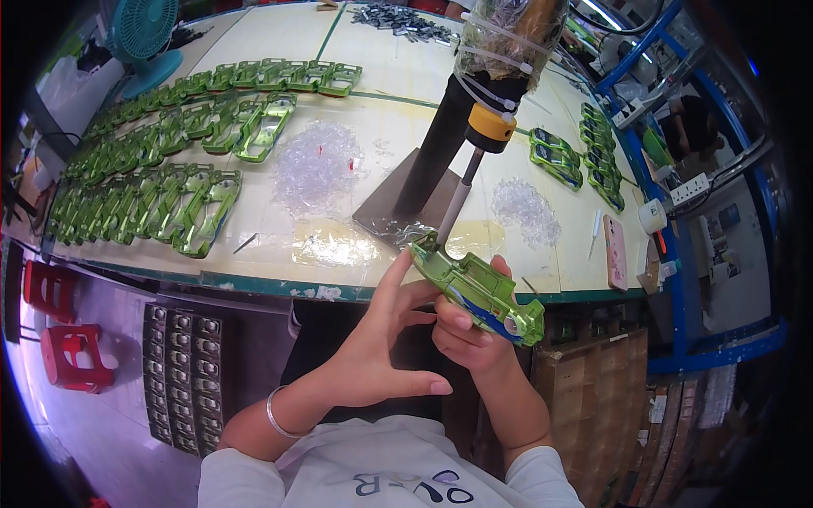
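My right hand point(474, 339) grips a green plastic toy car shell point(478, 288), hollow side up, with a blue patch along its lower side. The shell is tilted, and its far left end sits beneath the tip of a grey rod point(455, 214). That rod hangs from a yellow-collared holder point(489, 127) beside a black post point(432, 144). My left hand point(373, 334) is open, thumb spread away and index fingertip at the shell's left end. Whether the rod touches the shell, I cannot tell.
Rows of green shells point(199, 207) stand on the table's left, more shells point(555, 158) at right. Heaps of clear plastic pieces point(315, 169) flank the post's metal base point(385, 199). A pink phone point(616, 252) lies near the right edge. A teal fan point(144, 42) stands far left.
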The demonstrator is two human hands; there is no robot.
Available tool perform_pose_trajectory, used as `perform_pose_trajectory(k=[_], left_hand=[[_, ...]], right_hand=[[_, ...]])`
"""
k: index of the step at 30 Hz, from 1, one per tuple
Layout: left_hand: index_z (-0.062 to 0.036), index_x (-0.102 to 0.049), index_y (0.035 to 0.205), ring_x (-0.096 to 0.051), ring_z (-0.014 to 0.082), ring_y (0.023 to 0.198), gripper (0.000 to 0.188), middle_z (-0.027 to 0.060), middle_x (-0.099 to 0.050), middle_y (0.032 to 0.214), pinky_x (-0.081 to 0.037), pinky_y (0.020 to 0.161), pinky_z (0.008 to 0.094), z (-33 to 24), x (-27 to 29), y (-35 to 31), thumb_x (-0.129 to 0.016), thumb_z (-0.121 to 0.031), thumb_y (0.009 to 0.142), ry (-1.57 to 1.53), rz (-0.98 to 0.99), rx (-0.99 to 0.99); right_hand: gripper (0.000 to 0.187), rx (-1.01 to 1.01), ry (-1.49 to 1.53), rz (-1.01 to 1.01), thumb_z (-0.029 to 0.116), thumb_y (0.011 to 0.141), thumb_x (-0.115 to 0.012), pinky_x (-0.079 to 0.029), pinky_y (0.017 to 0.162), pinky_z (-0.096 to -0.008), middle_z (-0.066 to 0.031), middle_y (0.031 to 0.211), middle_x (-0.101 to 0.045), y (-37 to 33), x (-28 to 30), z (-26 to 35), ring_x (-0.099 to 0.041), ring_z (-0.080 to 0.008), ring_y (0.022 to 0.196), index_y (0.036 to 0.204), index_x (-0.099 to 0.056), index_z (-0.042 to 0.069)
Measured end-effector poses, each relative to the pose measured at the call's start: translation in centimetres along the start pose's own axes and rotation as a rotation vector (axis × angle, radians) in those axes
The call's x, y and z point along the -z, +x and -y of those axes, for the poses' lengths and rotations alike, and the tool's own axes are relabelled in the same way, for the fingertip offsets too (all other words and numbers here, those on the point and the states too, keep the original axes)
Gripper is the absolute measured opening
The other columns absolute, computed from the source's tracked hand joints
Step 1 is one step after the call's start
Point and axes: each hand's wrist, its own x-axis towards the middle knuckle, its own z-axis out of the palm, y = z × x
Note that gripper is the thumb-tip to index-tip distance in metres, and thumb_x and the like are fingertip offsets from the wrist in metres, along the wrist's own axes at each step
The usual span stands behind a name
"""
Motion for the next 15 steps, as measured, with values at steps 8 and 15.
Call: perform_pose_trajectory(k=[8,15], left_hand=[[-0.0062,0.015,0.131,-0.028,0.0295,0.12,0.115,0.0226,-0.028,0.127,-0.027,0.095,0.0416,-0.1,0.0,0.0,-0.075,-0.019,0.062,-0.019,0.012,-0.005],[-0.0063,0.015,0.131,-0.028,0.0293,0.12,0.115,0.0228,-0.027,0.127,-0.028,0.094,0.0415,0.0,0.1,-0.1,-0.075,-0.019,0.061,-0.04,0.019,-0.006]], right_hand=[[0.064,0.012,-0.002,-0.072,0.049,0.086,-0.025,-0.038,0.038,-0.0227,-0.023,0.076,-0.051,-0.1,-0.9,0.0,-0.043,-0.0113,0.038,0.119,-0.034,-0.005],[0.064,0.021,-0.05,-0.147,0.049,0.085,-0.029,-0.035,0.034,-0.0198,-0.0201,0.07,-0.052,-0.1,-1.3,-0.1,-0.044,-0.0081,0.035,0.119,-0.036,-0.005]])
